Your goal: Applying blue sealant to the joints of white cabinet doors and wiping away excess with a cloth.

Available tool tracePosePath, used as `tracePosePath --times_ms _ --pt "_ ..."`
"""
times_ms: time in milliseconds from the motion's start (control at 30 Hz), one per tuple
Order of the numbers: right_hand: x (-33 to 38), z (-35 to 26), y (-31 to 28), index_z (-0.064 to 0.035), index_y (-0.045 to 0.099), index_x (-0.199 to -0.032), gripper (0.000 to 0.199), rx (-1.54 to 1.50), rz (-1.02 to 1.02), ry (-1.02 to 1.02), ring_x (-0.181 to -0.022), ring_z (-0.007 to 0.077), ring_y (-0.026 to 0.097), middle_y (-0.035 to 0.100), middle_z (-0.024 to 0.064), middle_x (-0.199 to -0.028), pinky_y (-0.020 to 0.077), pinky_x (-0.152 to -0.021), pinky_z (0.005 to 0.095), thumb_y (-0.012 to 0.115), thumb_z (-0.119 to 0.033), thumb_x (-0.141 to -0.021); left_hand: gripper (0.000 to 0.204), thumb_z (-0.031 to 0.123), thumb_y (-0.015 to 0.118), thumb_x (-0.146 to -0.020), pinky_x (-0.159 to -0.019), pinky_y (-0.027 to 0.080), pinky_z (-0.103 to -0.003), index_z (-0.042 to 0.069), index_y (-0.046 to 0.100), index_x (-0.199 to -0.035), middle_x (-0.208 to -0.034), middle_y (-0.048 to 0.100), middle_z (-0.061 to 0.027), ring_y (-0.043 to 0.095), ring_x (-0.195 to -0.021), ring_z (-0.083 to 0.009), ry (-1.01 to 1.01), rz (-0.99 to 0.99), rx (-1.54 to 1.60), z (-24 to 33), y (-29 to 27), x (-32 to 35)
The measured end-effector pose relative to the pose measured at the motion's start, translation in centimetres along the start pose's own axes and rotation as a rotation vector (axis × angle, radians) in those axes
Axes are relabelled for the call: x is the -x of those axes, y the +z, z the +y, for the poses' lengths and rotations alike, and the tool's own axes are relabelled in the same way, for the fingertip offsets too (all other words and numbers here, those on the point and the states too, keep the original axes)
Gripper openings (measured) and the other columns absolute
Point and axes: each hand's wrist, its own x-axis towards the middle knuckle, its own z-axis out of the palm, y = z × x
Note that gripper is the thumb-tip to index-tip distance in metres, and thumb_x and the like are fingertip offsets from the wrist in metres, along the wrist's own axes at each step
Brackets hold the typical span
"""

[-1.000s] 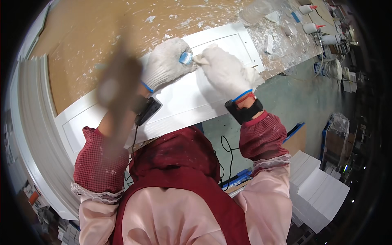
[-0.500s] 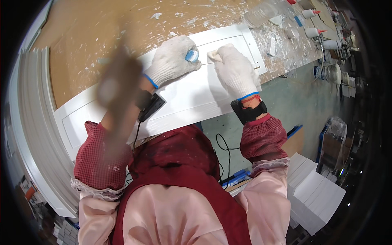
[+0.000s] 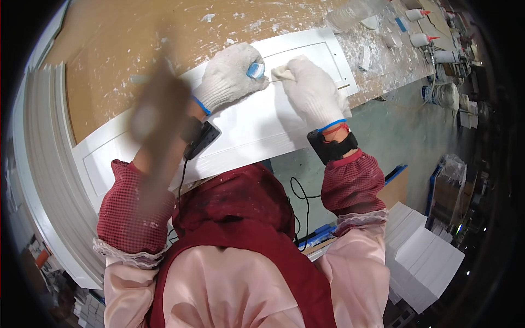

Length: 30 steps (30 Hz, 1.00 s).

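A white framed panel (image 3: 240,145) lies slantwise across the worktable. My left hand (image 3: 229,74), in a white knit glove, is closed around a small blue-and-white object (image 3: 255,70); most of it is hidden by the fingers. Just to the right, my gloved right hand (image 3: 311,90) is closed over the panel. A thin rod (image 3: 343,86) sticks out past its right side, and a short thin length shows between the two hands. Something cream and cloth-like (image 3: 281,73) shows at the right fingertips; whether it is a cloth or the glove's tip I cannot tell.
White flakes litter the brown worktable (image 3: 109,60). Clear plastic bottle (image 3: 347,16) and red-tipped bottles (image 3: 420,39) stand far right. Upright white panels (image 3: 49,158) line the left; stacked white boards (image 3: 421,257) stand lower right. A dark blurred object (image 3: 158,109) hangs before my left forearm.
My right hand has shifted slightly left and up, narrowing the gap to my left hand. The left hand has moved slightly up and left. Both grips look unchanged.
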Motion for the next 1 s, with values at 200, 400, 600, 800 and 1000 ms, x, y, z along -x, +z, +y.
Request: tracePosePath --times_ms 200,400,600,800,1000 --pt "0.2 4.7 -1.6 -0.0047 0.067 -0.100 0.026 -0.264 0.173 0.232 -0.089 0.0350 0.064 0.067 0.0178 -0.097 0.0499 -0.079 0.0422 0.061 -0.023 -0.082 0.034 0.038 0.072 -0.073 -0.083 0.050 -0.040 0.008 0.068 -0.088 -0.096 0.062 -0.0137 0.061 -0.094 -0.0318 -0.017 -0.046 0.052 1.0 -0.5 0.1" --pt "1.5 8.6 -2.7 -0.0054 0.063 -0.112 0.034 -0.312 0.127 0.250 -0.097 0.0329 0.064 0.066 0.0186 -0.104 0.0495 -0.084 0.0399 0.063 -0.021 -0.081 0.032 0.037 0.072 -0.073 -0.083 0.050 -0.040 0.009 0.067 -0.088 -0.095 0.062 -0.0124 0.061 -0.093 -0.0314 -0.028 -0.038 0.001 0.8 -0.7 0.2" --pt "2.4 8.9 -0.5 -0.0108 0.059 -0.126 0.044 -0.250 0.168 -0.094 -0.108 0.0301 0.059 0.062 0.0155 -0.110 0.0481 -0.091 0.0360 0.062 -0.011 -0.083 0.030 0.034 0.074 -0.073 -0.083 0.050 -0.039 0.010 0.066 -0.087 -0.094 0.063 -0.0108 0.061 -0.093 -0.0301 0.006 -0.012 0.028 0.8 -0.5 0.0" --pt "2.3 7.1 0.2 -0.0110 0.062 -0.094 0.010 -0.501 -0.042 -0.068 -0.091 0.0324 0.060 0.060 0.0124 -0.096 0.0492 -0.073 0.0385 0.062 -0.016 -0.085 0.029 0.034 0.076 -0.073 -0.081 0.051 -0.039 0.010 0.066 -0.087 -0.095 0.064 -0.0098 0.062 -0.093 -0.0286 -0.036 -0.057 0.027 1.0 -0.9 -0.2" --pt "3.5 7.0 0.5 -0.0107 0.060 -0.092 0.008 -0.329 0.167 -0.216 -0.085 0.0306 0.061 0.060 0.0097 -0.089 0.0489 -0.069 0.0388 0.060 -0.017 -0.086 0.027 0.033 0.077 -0.072 -0.079 0.051 -0.039 0.010 0.066 -0.084 -0.095 0.064 -0.0089 0.063 -0.091 -0.0286 -0.023 -0.055 0.045 0.8 -0.9 -0.3"
